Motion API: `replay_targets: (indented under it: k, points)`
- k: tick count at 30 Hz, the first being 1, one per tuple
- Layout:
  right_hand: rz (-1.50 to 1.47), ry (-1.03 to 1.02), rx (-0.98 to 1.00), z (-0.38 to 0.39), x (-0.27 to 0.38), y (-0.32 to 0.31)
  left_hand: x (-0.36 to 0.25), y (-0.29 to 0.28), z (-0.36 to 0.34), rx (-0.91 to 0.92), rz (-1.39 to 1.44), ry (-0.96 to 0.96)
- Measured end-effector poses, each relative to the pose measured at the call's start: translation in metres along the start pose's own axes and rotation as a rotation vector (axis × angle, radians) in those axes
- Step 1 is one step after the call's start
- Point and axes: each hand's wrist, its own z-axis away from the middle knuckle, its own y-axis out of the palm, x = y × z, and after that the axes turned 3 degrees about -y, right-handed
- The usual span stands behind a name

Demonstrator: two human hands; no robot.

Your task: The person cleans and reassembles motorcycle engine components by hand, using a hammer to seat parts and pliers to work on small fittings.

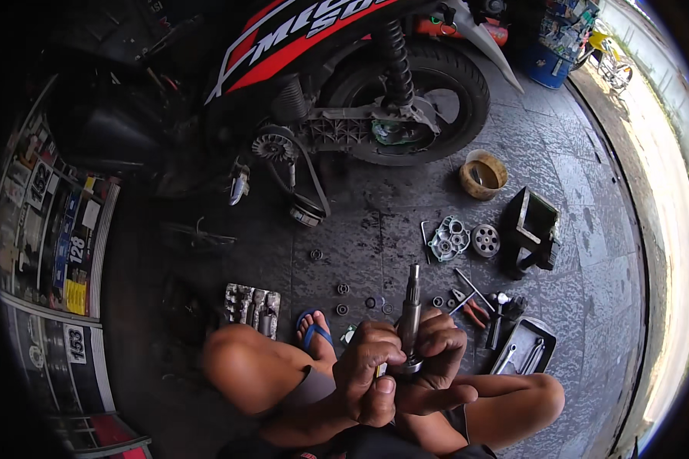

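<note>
Gripping a shaft (410, 314) in both hands, nearly upright and close to the body, well apart from the wheel (475, 99) on its near side. Pinching the lower part from one side with the left hand (367, 375), fingers curled and thumb folded in; closing on it from the other side with bent fingers of the right hand (436, 359), with one digit stretched outward. Squeezed from two sides presumably to stop a slick, weighty piece from turning, and kept off the floor (337, 252) perhaps to spare its grooves from grit. Steel, to judge by the sheen: smooth and round along the middle, splined higher up, stepped down to a narrow tip, with a wider collar at the base. Something small and yellow also by the left fingers, too covered to identify. Nearest the wheel, a round, yellowed bowl (484, 193), likely for catching loose or oily bits. Farther from the wheel, a casing (448, 239) of grey cast metal with round openings, just beside a disc (485, 240) pierced with holes, both probably laid flat for stability. Farther still from the wheel, red-handled pliers (476, 309), a hammer (497, 317) and a shallow tray (523, 335) of shiny spanners (534, 356), seemingly grouped for easy reach.
</note>
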Motion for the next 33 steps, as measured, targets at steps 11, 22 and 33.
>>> replay_targets:
  k: [11,22,33]
  points:
    - [0.106,0.165,0.038,-0.008,0.012,-0.001,0.006,0.006,0.001,-0.023,0.026,-0.029]
    - [0.115,0.060,0.080,-0.009,0.011,-0.009,0.002,0.011,-0.002,0.000,-0.062,0.005]
    - [0.134,0.030,0.020,-0.002,-0.001,-0.018,0.005,0.012,-0.002,0.053,-0.137,-0.005]
